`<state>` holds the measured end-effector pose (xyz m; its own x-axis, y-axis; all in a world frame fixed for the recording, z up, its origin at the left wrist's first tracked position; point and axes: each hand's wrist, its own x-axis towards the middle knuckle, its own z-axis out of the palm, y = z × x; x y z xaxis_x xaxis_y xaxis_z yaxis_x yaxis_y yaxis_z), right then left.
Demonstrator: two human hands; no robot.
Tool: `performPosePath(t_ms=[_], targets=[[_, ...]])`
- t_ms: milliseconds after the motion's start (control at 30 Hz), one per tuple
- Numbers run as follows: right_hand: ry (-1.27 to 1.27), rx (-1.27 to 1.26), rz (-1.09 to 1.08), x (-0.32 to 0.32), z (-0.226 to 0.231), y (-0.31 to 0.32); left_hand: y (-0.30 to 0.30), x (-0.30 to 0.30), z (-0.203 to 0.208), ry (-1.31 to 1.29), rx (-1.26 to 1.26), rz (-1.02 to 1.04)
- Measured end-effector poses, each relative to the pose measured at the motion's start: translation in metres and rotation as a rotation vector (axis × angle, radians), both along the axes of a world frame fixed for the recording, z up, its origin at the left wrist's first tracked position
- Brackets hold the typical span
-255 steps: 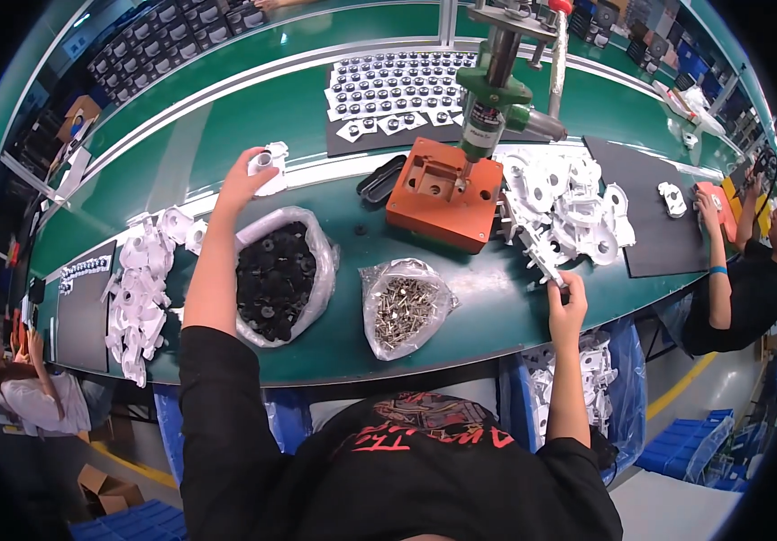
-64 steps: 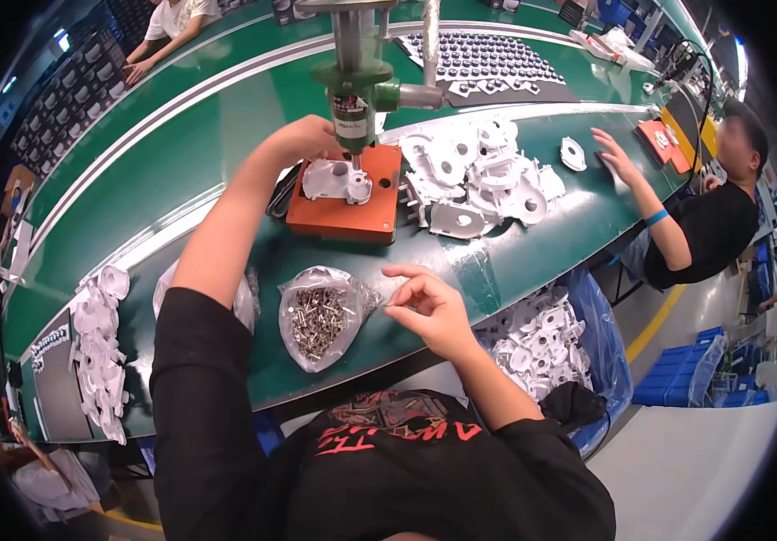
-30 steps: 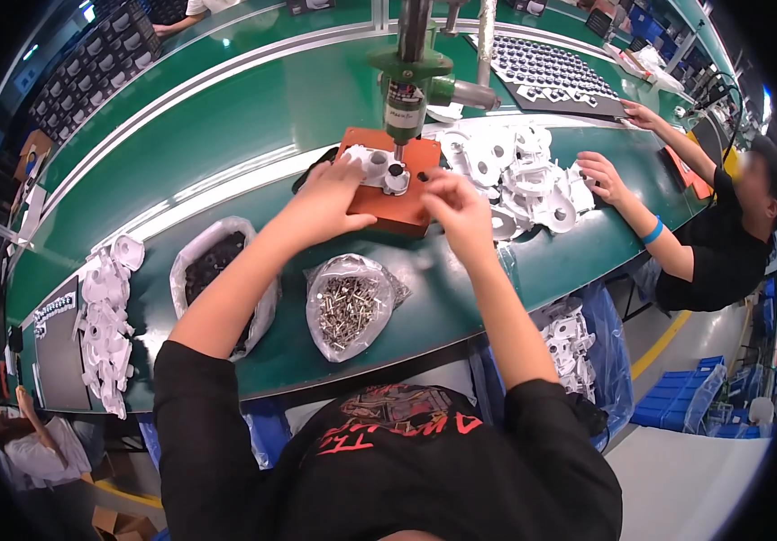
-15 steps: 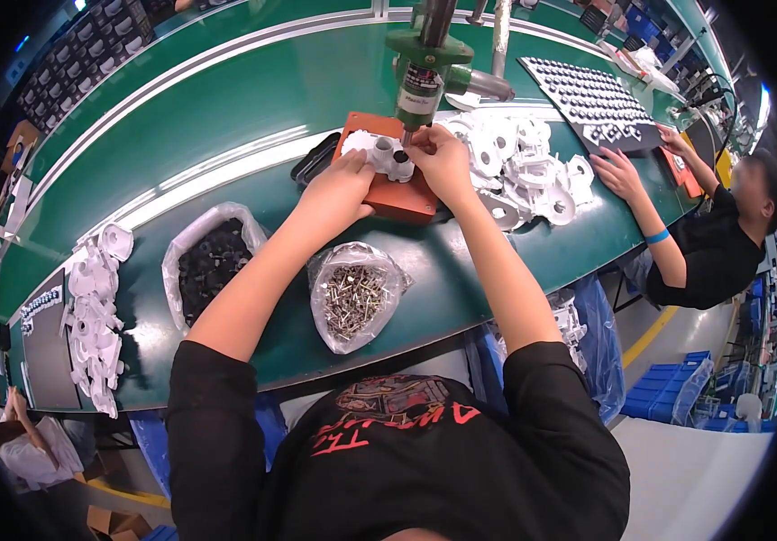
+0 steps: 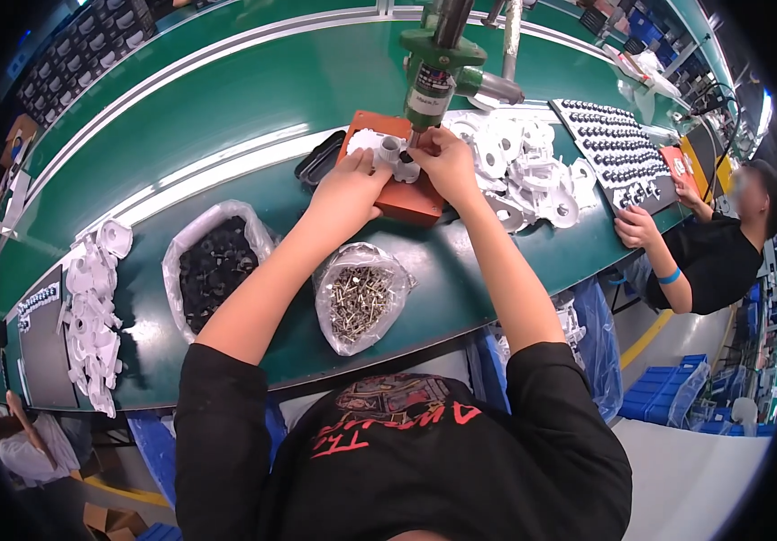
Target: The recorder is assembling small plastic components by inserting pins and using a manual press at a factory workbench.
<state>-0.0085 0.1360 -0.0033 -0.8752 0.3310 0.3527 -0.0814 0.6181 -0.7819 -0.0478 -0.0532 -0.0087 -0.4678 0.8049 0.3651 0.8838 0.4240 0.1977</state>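
A white plastic part with round sockets lies on an orange block. My left hand holds it at its near left side, with the fingers closed over its edge. At its right side, my right hand has thumb and forefinger pinched together, right by the tip of a green upright machine tool. Whatever those fingers hold is too small and covered to make out. A dark round piece shows in the socket beside them.
Close to my forearms stand a clear bag of metal screws and a bag of black parts. White parts are heaped at right, more at left. A co-worker's hand is near a board of black-and-white pieces.
My hands stay at the white part with little change. At the right, the co-worker's hand has drawn back from the white heap, and the board there lies at a different angle.
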Motion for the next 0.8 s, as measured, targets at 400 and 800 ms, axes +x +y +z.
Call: performPosePath(t_ms=[400,800], targets=[[0.026,-0.039,0.04,0.002,-0.005,0.003,0.0,0.003,0.003,0.006,-0.014,0.001],[0.169,0.389,0.068,0.023,-0.012,-0.011,0.001,0.004,0.007,0.01,-0.039,0.014]])
